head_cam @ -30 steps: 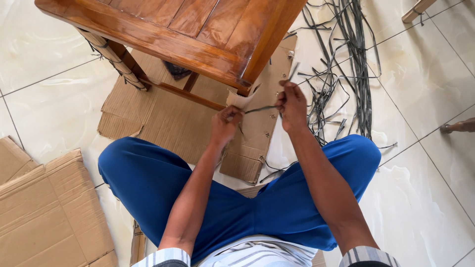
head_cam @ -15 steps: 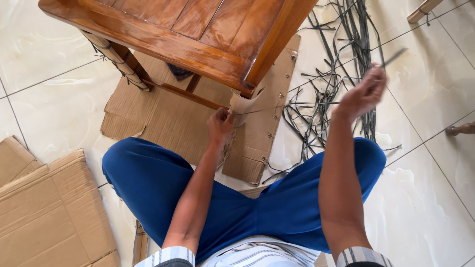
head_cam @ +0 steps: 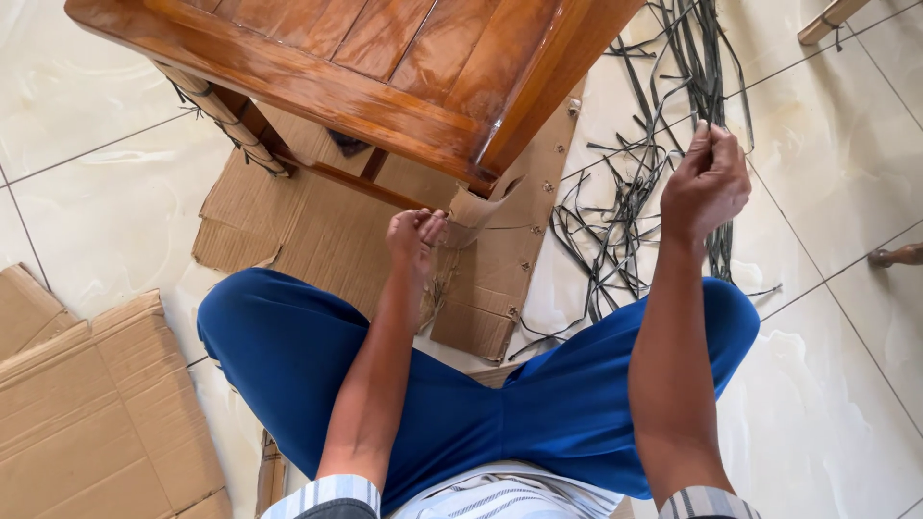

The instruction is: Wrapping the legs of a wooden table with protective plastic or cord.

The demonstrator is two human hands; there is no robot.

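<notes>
A thin strand is pulled taut from the corner leg of the glossy wooden desk; its far end is pinched in the clenched right hand, raised to the side. The left hand is closed on the leg's wrap. One far leg is seen bound already; this corner appears only begun. Loose flat dark strips are strewn on pale glazed floor tiles, and creased cardboard is spread beneath.

The wooden table overhangs ahead, blocking reach above the cardboard. A tangle of dark strips clutters the floor to the right; bare tile lies open left.
</notes>
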